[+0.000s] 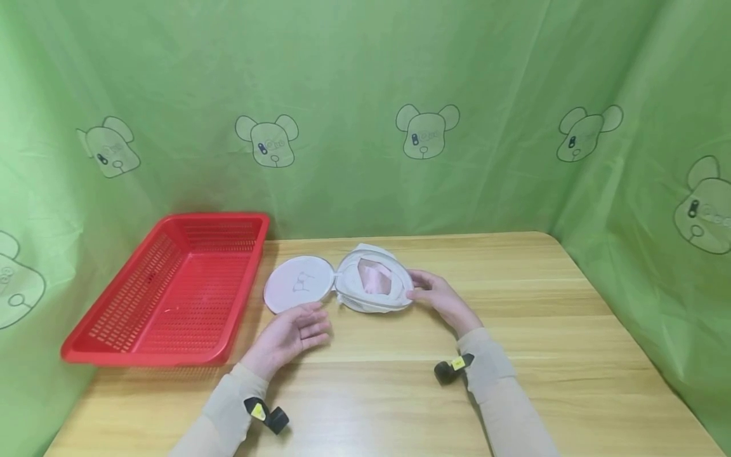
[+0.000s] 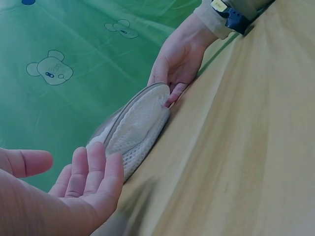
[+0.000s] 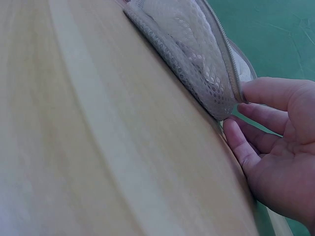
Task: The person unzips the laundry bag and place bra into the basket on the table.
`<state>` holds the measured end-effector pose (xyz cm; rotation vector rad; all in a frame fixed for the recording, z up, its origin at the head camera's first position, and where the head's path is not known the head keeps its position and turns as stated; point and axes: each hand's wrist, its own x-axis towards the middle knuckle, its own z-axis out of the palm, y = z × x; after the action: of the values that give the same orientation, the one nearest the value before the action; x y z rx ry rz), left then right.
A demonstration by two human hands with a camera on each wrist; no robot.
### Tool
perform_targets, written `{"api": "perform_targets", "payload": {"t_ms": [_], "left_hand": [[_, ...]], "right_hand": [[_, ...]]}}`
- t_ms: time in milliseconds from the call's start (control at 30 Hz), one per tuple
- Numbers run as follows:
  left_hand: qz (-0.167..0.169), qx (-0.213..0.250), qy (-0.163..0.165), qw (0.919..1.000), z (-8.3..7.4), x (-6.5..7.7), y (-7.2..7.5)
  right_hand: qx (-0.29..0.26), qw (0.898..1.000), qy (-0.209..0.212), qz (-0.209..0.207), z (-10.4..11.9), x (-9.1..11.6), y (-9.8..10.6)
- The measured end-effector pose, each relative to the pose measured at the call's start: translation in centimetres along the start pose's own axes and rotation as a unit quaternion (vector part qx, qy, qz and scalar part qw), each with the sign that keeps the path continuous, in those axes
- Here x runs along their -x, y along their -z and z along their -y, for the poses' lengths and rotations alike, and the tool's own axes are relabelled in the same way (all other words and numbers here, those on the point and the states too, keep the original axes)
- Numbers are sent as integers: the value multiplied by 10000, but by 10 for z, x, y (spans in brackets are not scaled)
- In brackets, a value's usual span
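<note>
A white mesh laundry bag (image 1: 348, 298) with a zipped rim lies on the table, its round lid (image 1: 299, 284) folded out to the left. Pinkish-white fabric (image 1: 375, 278) shows through its opening. My right hand (image 1: 442, 298) pinches the bag's right edge; the right wrist view shows its fingertips at the zipper (image 3: 227, 51) and the mesh corner. In front of the lid is my left hand (image 1: 291, 336), palm turned inward and fingers loosely extended, holding nothing. The left wrist view has the left hand (image 2: 83, 191) near the mesh side, where contact is hard to judge.
A red plastic basket (image 1: 240, 304) with perforated walls stands on the left of the wooden table (image 1: 388, 393). Green curtains (image 1: 354, 190) with bear-head prints enclose the back and sides. Each wrist carries a small black camera (image 1: 278, 419).
</note>
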<state>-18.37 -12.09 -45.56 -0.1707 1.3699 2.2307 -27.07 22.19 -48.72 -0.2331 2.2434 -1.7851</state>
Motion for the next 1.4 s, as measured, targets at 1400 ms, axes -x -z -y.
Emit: {"api": "perform_targets", "payload": {"t_ms": [1400], "left_hand": [[-635,-524,-1530,9848,-37,-45,-56]], "right_hand": [[-67,10000,2,15,-5,-4,2]]}}
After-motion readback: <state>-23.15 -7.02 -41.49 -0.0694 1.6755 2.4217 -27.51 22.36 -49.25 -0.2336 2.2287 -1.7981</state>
